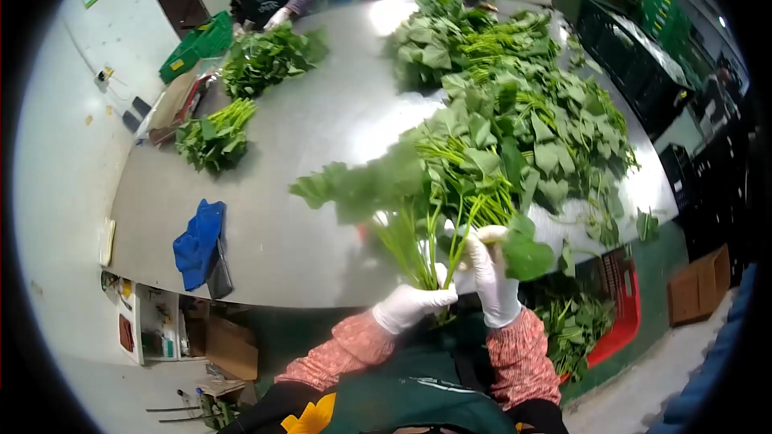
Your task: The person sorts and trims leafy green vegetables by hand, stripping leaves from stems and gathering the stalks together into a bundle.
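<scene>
My left hand (412,305), in a white glove, is closed round the lower stems of a bunch of leafy greens (406,237). The bunch leans left, and its leaves are blurred. Close beside it, my gloved right hand (494,283) has its fingers bent together at a leafy stem; a broad green leaf (527,251) shows by its fingertips. Just beyond both hands, a large heap of leafy greens (515,120) covers the right side of the metal table (297,217).
At the left lie a small bunch of greens (215,137), a larger pile (269,60) and a blue cloth (199,243). Two people work across the table. A red crate (623,317) with greens stands below the near right edge, a cardboard box (698,285) further right.
</scene>
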A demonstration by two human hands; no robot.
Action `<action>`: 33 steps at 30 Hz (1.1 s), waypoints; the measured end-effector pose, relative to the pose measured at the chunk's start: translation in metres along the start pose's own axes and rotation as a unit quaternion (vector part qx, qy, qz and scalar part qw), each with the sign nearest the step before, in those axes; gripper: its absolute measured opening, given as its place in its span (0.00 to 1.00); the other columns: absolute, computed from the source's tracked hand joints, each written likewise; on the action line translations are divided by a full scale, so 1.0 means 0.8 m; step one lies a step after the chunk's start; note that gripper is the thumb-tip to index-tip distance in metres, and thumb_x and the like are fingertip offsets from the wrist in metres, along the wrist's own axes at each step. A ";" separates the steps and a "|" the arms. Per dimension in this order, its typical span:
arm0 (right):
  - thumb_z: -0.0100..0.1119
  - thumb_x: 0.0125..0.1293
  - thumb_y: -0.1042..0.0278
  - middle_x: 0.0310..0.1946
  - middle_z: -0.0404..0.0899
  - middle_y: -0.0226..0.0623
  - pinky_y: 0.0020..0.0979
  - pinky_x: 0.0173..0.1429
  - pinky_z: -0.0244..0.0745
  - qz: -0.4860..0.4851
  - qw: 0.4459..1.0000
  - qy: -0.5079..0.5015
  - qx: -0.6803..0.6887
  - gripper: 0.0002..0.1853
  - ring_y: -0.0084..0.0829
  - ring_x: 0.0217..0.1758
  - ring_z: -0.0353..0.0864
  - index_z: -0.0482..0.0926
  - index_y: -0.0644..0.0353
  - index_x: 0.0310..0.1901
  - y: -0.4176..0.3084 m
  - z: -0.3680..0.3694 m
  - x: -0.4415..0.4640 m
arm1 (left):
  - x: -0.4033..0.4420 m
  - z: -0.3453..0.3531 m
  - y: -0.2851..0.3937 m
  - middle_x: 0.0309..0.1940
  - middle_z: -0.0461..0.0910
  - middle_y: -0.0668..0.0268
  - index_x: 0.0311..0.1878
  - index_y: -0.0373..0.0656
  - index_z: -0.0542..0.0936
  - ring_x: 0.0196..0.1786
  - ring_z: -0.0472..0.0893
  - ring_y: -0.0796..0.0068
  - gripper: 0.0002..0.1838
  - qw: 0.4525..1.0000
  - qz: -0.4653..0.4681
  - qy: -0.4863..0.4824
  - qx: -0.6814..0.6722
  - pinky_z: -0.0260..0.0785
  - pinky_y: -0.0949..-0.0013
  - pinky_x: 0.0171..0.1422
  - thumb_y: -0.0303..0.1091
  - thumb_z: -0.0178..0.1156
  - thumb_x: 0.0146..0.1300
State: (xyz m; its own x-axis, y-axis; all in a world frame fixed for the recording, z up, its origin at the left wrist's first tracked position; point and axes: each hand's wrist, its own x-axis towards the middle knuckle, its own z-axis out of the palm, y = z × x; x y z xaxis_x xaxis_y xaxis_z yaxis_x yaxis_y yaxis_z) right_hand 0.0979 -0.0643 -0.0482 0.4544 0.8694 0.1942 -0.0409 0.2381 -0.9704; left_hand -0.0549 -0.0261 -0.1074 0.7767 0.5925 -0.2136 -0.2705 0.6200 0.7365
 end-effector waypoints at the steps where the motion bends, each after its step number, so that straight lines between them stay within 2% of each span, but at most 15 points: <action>1: 0.58 0.73 0.72 0.33 0.77 0.27 0.22 0.33 0.72 0.023 0.999 0.045 -0.011 0.06 0.19 0.30 0.76 0.76 0.58 0.48 -0.014 0.001 0.002 | 0.000 -0.002 0.001 0.26 0.73 0.75 0.38 0.42 0.80 0.24 0.68 0.85 0.09 1.000 -0.004 -0.014 0.001 0.57 0.79 0.28 0.33 0.71 0.60; 2: 0.58 0.74 0.67 0.28 0.74 0.25 0.20 0.29 0.70 0.095 0.966 0.141 0.196 0.03 0.18 0.26 0.73 0.74 0.54 0.43 -0.018 0.005 0.009 | -0.004 0.000 0.004 0.24 0.72 0.75 0.37 0.42 0.79 0.23 0.66 0.85 0.09 1.000 -0.013 -0.001 0.009 0.55 0.79 0.28 0.33 0.70 0.61; 3: 0.57 0.75 0.57 0.25 0.72 0.24 0.21 0.26 0.66 0.030 0.966 0.220 0.132 0.10 0.18 0.23 0.71 0.74 0.53 0.39 -0.021 -0.001 0.018 | -0.007 0.006 0.011 0.24 0.71 0.75 0.36 0.42 0.78 0.23 0.65 0.85 0.09 1.000 0.007 0.004 0.015 0.54 0.79 0.28 0.33 0.70 0.60; 4: 0.54 0.75 0.48 0.22 0.71 0.24 0.21 0.24 0.64 0.015 0.947 0.239 0.215 0.18 0.16 0.22 0.69 0.73 0.54 0.33 -0.017 -0.021 0.025 | -0.005 0.003 0.013 0.24 0.71 0.75 0.36 0.43 0.78 0.24 0.66 0.85 0.09 1.000 0.018 -0.017 0.006 0.54 0.79 0.28 0.33 0.70 0.60; 6: 0.51 0.75 0.44 0.19 0.69 0.24 0.20 0.24 0.63 -0.011 0.943 0.248 0.220 0.23 0.16 0.20 0.68 0.72 0.55 0.30 -0.013 -0.045 0.022 | -0.014 0.011 0.026 0.25 0.72 0.76 0.37 0.44 0.78 0.25 0.66 0.86 0.09 1.000 -0.007 -0.005 -0.014 0.54 0.80 0.28 0.33 0.70 0.61; 9: 0.56 0.74 0.47 0.25 0.79 0.31 0.23 0.30 0.73 -0.001 0.993 0.117 0.023 0.21 0.20 0.23 0.76 0.79 0.60 0.33 -0.017 -0.028 0.000 | -0.003 0.008 0.014 0.29 0.73 0.76 0.39 0.44 0.78 0.27 0.67 0.87 0.08 0.998 -0.014 0.018 -0.065 0.57 0.81 0.30 0.34 0.68 0.63; 12: 0.66 0.67 0.71 0.34 0.83 0.34 0.25 0.43 0.76 0.036 0.987 -0.026 -0.154 0.08 0.23 0.34 0.81 0.83 0.67 0.42 -0.026 0.006 -0.011 | 0.004 -0.009 -0.012 0.38 0.78 0.73 0.48 0.42 0.79 0.38 0.74 0.83 0.11 0.999 0.035 -0.011 -0.015 0.67 0.78 0.41 0.32 0.67 0.64; 14: 0.65 0.66 0.74 0.34 0.83 0.36 0.26 0.43 0.75 -0.059 0.978 -0.038 -0.197 0.07 0.24 0.35 0.80 0.82 0.67 0.43 -0.015 0.016 -0.014 | 0.012 -0.016 -0.021 0.44 0.79 0.71 0.53 0.41 0.79 0.45 0.77 0.80 0.15 0.993 0.091 -0.012 0.068 0.71 0.75 0.50 0.32 0.67 0.65; 15: 0.64 0.65 0.75 0.34 0.83 0.36 0.27 0.44 0.75 -0.060 0.980 -0.044 -0.184 0.07 0.25 0.36 0.81 0.82 0.67 0.42 -0.022 0.021 -0.015 | 0.010 -0.018 -0.011 0.54 0.78 0.67 0.62 0.40 0.74 0.57 0.75 0.74 0.22 0.990 0.076 -0.044 0.108 0.68 0.68 0.64 0.31 0.65 0.67; 18: 0.63 0.62 0.79 0.33 0.83 0.40 0.28 0.45 0.76 -0.173 0.941 -0.072 -0.282 0.07 0.30 0.37 0.83 0.83 0.65 0.42 -0.018 0.014 -0.010 | 0.008 -0.006 -0.001 0.61 0.74 0.65 0.68 0.39 0.68 0.63 0.73 0.72 0.27 0.952 0.165 -0.021 0.255 0.64 0.65 0.70 0.31 0.63 0.69; 22: 0.63 0.61 0.79 0.34 0.84 0.42 0.32 0.43 0.77 -0.148 0.952 -0.080 -0.256 0.07 0.37 0.37 0.84 0.83 0.66 0.42 -0.032 0.017 -0.015 | -0.004 -0.001 0.003 0.63 0.73 0.63 0.69 0.38 0.66 0.65 0.71 0.71 0.26 0.943 0.153 -0.058 0.291 0.61 0.63 0.72 0.28 0.58 0.70; 25: 0.63 0.59 0.78 0.34 0.83 0.44 0.37 0.44 0.77 -0.200 0.933 -0.094 -0.286 0.09 0.44 0.37 0.83 0.83 0.64 0.42 -0.029 0.015 -0.012 | -0.009 -0.001 -0.015 0.43 0.80 0.63 0.55 0.37 0.76 0.44 0.80 0.72 0.15 0.982 0.085 0.007 0.167 0.74 0.70 0.48 0.24 0.59 0.66; 29: 0.65 0.60 0.73 0.40 0.83 0.41 0.38 0.49 0.77 -0.201 0.904 -0.125 -0.357 0.10 0.42 0.41 0.83 0.83 0.60 0.45 -0.017 0.015 -0.020 | 0.001 -0.028 -0.013 0.51 0.78 0.63 0.58 0.38 0.76 0.52 0.78 0.74 0.14 0.987 -0.004 0.023 0.157 0.73 0.74 0.59 0.26 0.56 0.71; 31: 0.65 0.61 0.71 0.42 0.84 0.40 0.38 0.51 0.77 -0.223 0.887 -0.152 -0.375 0.13 0.42 0.44 0.83 0.82 0.58 0.48 -0.010 0.015 -0.021 | -0.002 -0.006 -0.013 0.38 0.78 0.66 0.47 0.39 0.78 0.37 0.75 0.78 0.06 0.980 0.085 0.090 0.153 0.68 0.76 0.41 0.27 0.54 0.70; 33: 0.65 0.61 0.71 0.42 0.84 0.39 0.38 0.52 0.77 -0.225 0.887 -0.168 -0.368 0.14 0.41 0.44 0.83 0.82 0.58 0.49 -0.011 0.011 -0.010 | 0.001 0.001 -0.006 0.26 0.77 0.69 0.37 0.40 0.80 0.21 0.72 0.82 0.07 0.973 0.134 0.140 0.126 0.62 0.79 0.24 0.28 0.53 0.70</action>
State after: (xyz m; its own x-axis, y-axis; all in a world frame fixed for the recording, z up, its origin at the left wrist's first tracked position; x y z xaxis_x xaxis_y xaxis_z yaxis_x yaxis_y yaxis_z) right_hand 0.0864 -0.0694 -0.0401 -0.0182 0.8676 0.4969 0.7243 0.3541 -0.5916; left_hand -0.0529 -0.0288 -0.1107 0.5033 0.8539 -0.1323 -0.2661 0.2989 0.9164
